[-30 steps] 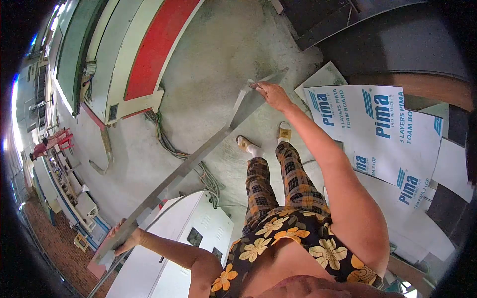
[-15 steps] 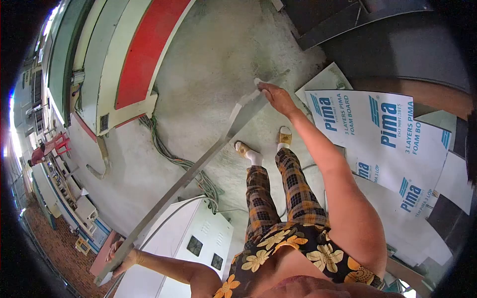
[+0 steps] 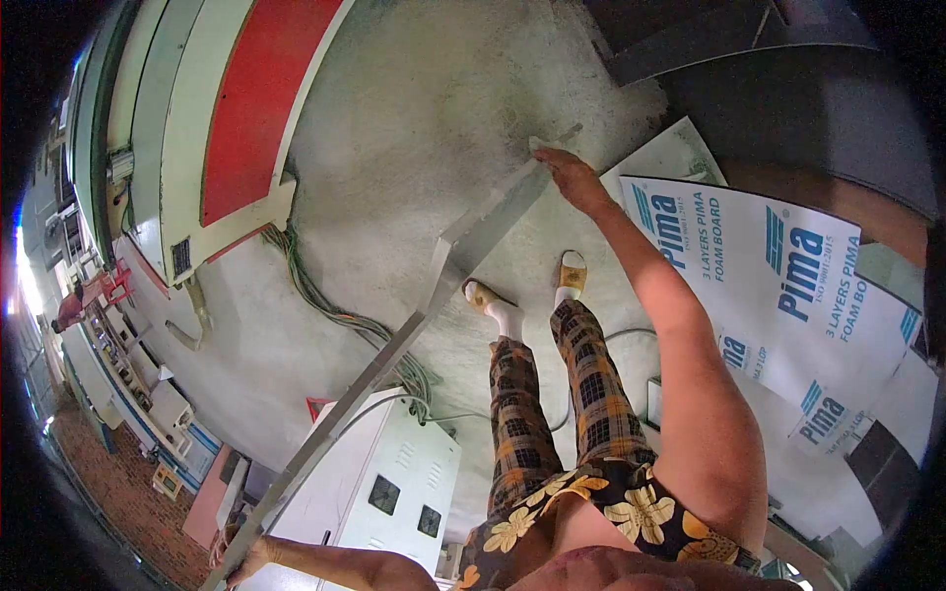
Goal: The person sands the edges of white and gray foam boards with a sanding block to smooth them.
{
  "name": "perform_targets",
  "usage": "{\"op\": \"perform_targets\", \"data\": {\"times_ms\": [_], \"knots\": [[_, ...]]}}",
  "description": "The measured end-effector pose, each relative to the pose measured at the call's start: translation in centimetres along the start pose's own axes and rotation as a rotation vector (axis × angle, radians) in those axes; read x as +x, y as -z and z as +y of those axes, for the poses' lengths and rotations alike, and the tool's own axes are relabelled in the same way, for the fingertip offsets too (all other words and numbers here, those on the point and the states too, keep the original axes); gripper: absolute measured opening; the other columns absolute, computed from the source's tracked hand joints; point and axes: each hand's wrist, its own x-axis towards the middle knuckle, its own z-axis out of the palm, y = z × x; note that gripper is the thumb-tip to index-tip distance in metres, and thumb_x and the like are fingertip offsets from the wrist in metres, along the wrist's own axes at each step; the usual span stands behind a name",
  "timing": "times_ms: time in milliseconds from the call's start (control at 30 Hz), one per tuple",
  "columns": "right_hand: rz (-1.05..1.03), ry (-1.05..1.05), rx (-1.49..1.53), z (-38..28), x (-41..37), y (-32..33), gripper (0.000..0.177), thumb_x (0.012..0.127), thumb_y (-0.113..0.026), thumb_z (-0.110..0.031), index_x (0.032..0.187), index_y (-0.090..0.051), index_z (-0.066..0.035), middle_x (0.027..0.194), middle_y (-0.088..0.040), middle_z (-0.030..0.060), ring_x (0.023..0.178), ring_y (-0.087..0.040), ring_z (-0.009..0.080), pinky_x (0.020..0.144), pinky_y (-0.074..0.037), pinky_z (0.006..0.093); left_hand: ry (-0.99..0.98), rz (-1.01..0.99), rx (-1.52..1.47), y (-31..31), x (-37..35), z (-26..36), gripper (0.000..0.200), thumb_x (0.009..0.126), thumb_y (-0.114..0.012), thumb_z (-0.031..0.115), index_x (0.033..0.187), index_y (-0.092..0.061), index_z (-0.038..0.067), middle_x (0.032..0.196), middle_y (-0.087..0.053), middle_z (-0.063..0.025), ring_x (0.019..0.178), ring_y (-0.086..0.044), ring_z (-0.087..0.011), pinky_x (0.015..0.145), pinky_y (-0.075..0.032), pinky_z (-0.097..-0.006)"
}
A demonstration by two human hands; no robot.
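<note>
A long, thin grey panel runs diagonally across the view, seen almost edge-on, with a bent or stepped part near its middle. My left hand is closed round its lower-left end, near the bottom edge of the view. At the panel's upper-right end, my right hand grips the corner with the arm stretched out. Below the panel are my feet in tan slippers on the concrete floor.
A red and cream machine stands at upper left, with cables beside it on the floor. A white vented cabinet is below the panel. Printed foam boards lie at right. A person is at far left.
The panel has tilted, showing more of its face near the upper end. My left hand has moved slightly down, and my right hand slightly up and right. The view has shifted a little.
</note>
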Motion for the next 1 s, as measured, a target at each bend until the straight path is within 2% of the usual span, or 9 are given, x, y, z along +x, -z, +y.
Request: {"op": "perform_targets", "data": {"times_ms": [133,433,567,667,767,900,933,967,1000], "knots": [[-0.067,-0.125,-0.095,7.4,1.7,-3.2,0.031,0.091,-0.043,-0.006,0.119,-0.056,-0.01,0.123,-0.056,0.0126,0.11,-0.055,0.03,0.095,-0.043,0.0372,0.013,-0.042,-0.073,-0.3,-0.7,-0.7,0.054,0.081,-0.054,0.057,0.11,-0.052,0.01,0.095,-0.058,-0.0044,0.091,-0.054,-0.0242,0.078,-0.039,-0.0441],[-0.23,-0.371,-0.256,8.6,5.2,-3.9,0.036,0.088,-0.04,-0.007,0.119,-0.057,-0.012,0.119,-0.059,0.0115,0.105,-0.058,0.03,0.092,-0.045,0.0387,-0.002,0.003,-0.101,-0.7,-1.6,-1.2,0.054,0.081,-0.053,0.058,0.108,-0.053,0.011,0.095,-0.058,-0.0045,0.09,-0.054,-0.0235,0.077,-0.039,-0.0436],[-0.119,-0.271,-0.109,5.0,3.5,-3.8,0.034,0.09,-0.043,-0.009,0.122,-0.056,-0.014,0.12,-0.058,0.0117,0.11,-0.056,0.029,0.094,-0.043,0.0365,0.007,-0.038,-0.124,0.9,-1.9,-0.6,0.057,0.08,-0.054,0.059,0.108,-0.052,0.009,0.096,-0.059,-0.0074,0.093,-0.054,-0.0265,0.08,-0.039,-0.0466],[0.007,-0.118,0.045,0.2,1.5,-4.0,0.035,0.09,-0.046,-0.005,0.122,-0.056,-0.014,0.124,-0.056,0.0115,0.117,-0.052,0.0278,0.099,-0.041,0.0341,-0.04,0.186,0.122,3.5,-2.7,1.4,0.046,0.07,-0.074,0.04,0.102,-0.058,0.01,0.096,-0.064,0.0011,0.087,-0.06,-0.0157,0.075,-0.037,-0.0335],[0.019,-0.069,0.147,-7.3,-0.1,-1.9,0.034,0.091,-0.043,-0.008,0.123,-0.054,-0.01,0.129,-0.051,0.0142,0.119,-0.047,0.0307,0.102,-0.037,0.038,-0.084,0.195,0.129,3.0,-2.6,0.2,0.05,0.075,-0.068,0.046,0.107,-0.054,0.01,0.098,-0.061,-0.0009,0.089,-0.057,-0.0168,0.076,-0.035,-0.0357],[0.126,-0.07,0.319,-14.6,-2.3,-1.0,0.034,0.093,-0.046,-0.008,0.125,-0.054,-0.015,0.132,-0.05,0.0136,0.123,-0.047,0.0271,0.102,-0.038,0.0336,-0.114,0.188,0.208,3.2,-3.1,0.8,0.053,0.076,-0.065,0.049,0.109,-0.052,0.01,0.101,-0.059,-0.0024,0.092,-0.054,-0.0199,0.077,-0.033,-0.0363],[0.014,-0.135,0.37,-16.4,-3.0,-0.4,0.034,0.093,-0.045,-0.01,0.125,-0.053,-0.014,0.133,-0.048,0.0141,0.122,-0.047,0.0286,0.101,-0.038,0.035,-0.142,0.196,0.245,2.7,-2.9,0.5,0.053,0.076,-0.065,0.049,0.109,-0.051,0.01,0.102,-0.058,-0.0026,0.093,-0.054,-0.0207,0.077,-0.033,-0.0361],[-0.097,-0.197,0.419,-18.3,-3.5,0.4,0.034,0.093,-0.044,-0.011,0.126,-0.052,-0.013,0.134,-0.047,0.0147,0.122,-0.046,0.0302,0.101,-0.038,0.0364,-0.081,0.075,0.026,0.9,-2.4,-0.6,0.06,0.079,-0.06,0.053,0.113,-0.048,0.006,0.105,-0.056,-0.0075,0.094,-0.054,-0.0252,0.081,-0.037,-0.0414],[-0.21,-0.259,0.466,-20.3,-4.3,1.1,0.035,0.093,-0.044,-0.012,0.127,-0.051,-0.012,0.135,-0.045,0.0153,0.121,-0.046,0.0318,0.1,-0.039,0.0378,-0.126,0.177,0.148,-0.6,-2.1,-1.2,0.064,0.079,-0.057,0.056,0.115,-0.047,0.004,0.106,-0.055,-0.0098,0.095,-0.054,-0.0269,0.082,-0.038,-0.045]]}}
